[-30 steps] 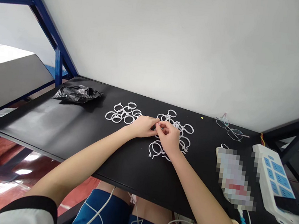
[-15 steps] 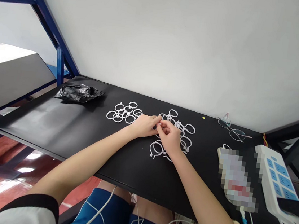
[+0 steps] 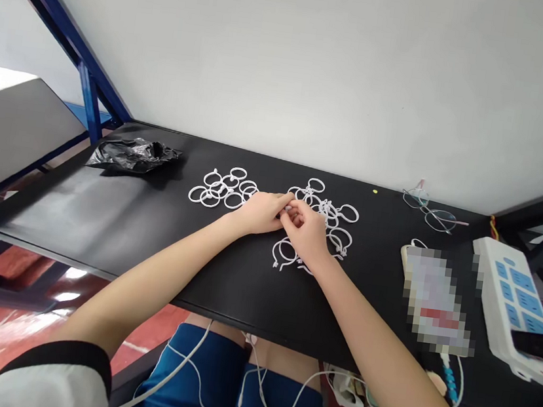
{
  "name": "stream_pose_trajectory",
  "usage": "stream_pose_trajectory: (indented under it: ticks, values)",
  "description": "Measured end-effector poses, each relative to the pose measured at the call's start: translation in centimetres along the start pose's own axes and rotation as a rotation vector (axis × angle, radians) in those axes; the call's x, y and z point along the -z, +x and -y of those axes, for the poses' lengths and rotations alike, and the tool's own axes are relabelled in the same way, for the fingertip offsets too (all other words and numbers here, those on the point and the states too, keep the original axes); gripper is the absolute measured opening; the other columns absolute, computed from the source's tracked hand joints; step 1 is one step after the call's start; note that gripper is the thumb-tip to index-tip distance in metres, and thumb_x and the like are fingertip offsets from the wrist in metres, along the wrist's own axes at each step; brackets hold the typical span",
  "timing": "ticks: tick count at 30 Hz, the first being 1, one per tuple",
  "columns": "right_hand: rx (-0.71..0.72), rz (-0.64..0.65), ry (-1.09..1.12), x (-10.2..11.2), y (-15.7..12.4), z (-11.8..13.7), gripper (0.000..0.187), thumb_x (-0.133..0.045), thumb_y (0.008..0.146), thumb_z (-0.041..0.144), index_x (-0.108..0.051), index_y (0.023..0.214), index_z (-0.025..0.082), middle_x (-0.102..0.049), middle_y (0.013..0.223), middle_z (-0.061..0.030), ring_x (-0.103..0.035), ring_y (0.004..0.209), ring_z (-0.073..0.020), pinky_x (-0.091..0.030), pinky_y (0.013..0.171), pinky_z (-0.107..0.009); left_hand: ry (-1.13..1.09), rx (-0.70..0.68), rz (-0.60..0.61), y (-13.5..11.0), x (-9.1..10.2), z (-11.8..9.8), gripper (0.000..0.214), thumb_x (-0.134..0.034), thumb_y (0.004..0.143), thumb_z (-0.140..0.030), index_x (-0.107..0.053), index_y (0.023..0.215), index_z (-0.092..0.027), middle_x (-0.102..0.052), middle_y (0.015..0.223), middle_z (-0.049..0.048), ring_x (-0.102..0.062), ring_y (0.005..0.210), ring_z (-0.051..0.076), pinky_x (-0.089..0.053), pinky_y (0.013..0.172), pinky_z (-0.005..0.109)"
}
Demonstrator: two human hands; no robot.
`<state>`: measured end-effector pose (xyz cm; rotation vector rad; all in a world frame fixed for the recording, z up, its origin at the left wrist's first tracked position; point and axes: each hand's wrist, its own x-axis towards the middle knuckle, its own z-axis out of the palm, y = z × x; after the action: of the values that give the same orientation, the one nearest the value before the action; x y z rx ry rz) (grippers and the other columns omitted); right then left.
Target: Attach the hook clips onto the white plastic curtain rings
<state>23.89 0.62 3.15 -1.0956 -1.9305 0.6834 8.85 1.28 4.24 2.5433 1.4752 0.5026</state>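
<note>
My left hand [image 3: 264, 212] and my right hand [image 3: 306, 231] meet over the black table [image 3: 237, 278], fingertips pinched together. Between them is a bit of a white plastic ring, mostly covered by the fingers. Around and behind my right hand lie several white rings [image 3: 328, 212], some with open ends and small eyelets. Just left of my left hand is another cluster of several white rings [image 3: 223, 190], which look closed and overlap one another.
A crumpled black plastic bag [image 3: 131, 154] lies at the back left. To the right are eyeglasses [image 3: 440, 220], a phone [image 3: 437, 303] with a cable, and a white power strip [image 3: 512, 299]. A pale wall [image 3: 288, 67] rises behind the table. White cables hang over my lap.
The camera view has shifted a little, so the table things sit higher in the picture. My hands stay together in the same spot with small finger movements.
</note>
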Motion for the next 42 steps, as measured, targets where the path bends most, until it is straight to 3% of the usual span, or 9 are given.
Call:
stream_pose_trajectory:
  ticks: [7,15,27,35,42]
  values:
    - [0.048,-0.060,0.026,0.0,0.0,-0.3,0.011,-0.054,0.084,0.024,-0.064,0.086,0.018,-0.063,0.066,0.0000,-0.054,0.053,-0.0120,-0.044,0.055,-0.024,-0.067,-0.063,-0.036,0.1,-0.5,0.5,0.010,-0.045,0.087,-0.021,-0.047,0.097,-0.017,-0.064,0.087,0.0055,-0.064,0.076,0.020,-0.044,0.060,0.026]
    - [0.118,-0.158,0.018,0.2,0.0,-0.2,0.009,-0.057,0.082,0.023,-0.065,0.080,0.019,-0.063,0.067,0.0002,-0.053,0.051,-0.0115,-0.044,0.054,-0.025,-0.092,-0.088,-0.112,-0.1,-0.3,0.3,0.019,-0.044,0.089,-0.022,-0.048,0.107,-0.018,-0.061,0.106,0.0076,-0.062,0.084,0.018,-0.045,0.062,0.025]
    - [0.152,-0.129,0.046,0.1,-0.4,0.2,0.017,-0.055,0.085,0.023,-0.060,0.070,0.020,-0.059,0.059,0.0018,-0.056,0.054,-0.0131,-0.046,0.056,-0.026,-0.060,-0.165,-0.172,0.0,-0.7,1.0,0.009,-0.049,0.089,-0.026,-0.055,0.090,-0.019,-0.062,0.084,0.0015,-0.058,0.072,0.013,-0.035,0.056,0.022]
    - [0.162,-0.123,0.071,0.3,-0.1,0.0,0.016,-0.052,0.090,0.027,-0.067,0.087,0.020,-0.067,0.075,-0.0025,-0.060,0.059,-0.0135,-0.050,0.057,-0.026,0.016,-0.123,-0.210,0.1,-0.3,1.4,0.020,-0.049,0.092,-0.038,-0.056,0.093,-0.019,-0.061,0.090,0.0043,-0.056,0.084,0.017,-0.037,0.058,0.024]
    - [0.161,-0.136,0.033,0.7,-0.2,0.4,0.019,-0.049,0.092,0.029,-0.066,0.091,0.021,-0.065,0.082,-0.0044,-0.058,0.062,-0.0135,-0.050,0.057,-0.027,0.064,-0.122,-0.151,0.3,-0.1,1.5,0.035,-0.035,0.098,-0.042,-0.055,0.082,-0.018,-0.059,0.079,0.0037,-0.053,0.076,0.017,-0.038,0.063,0.028]
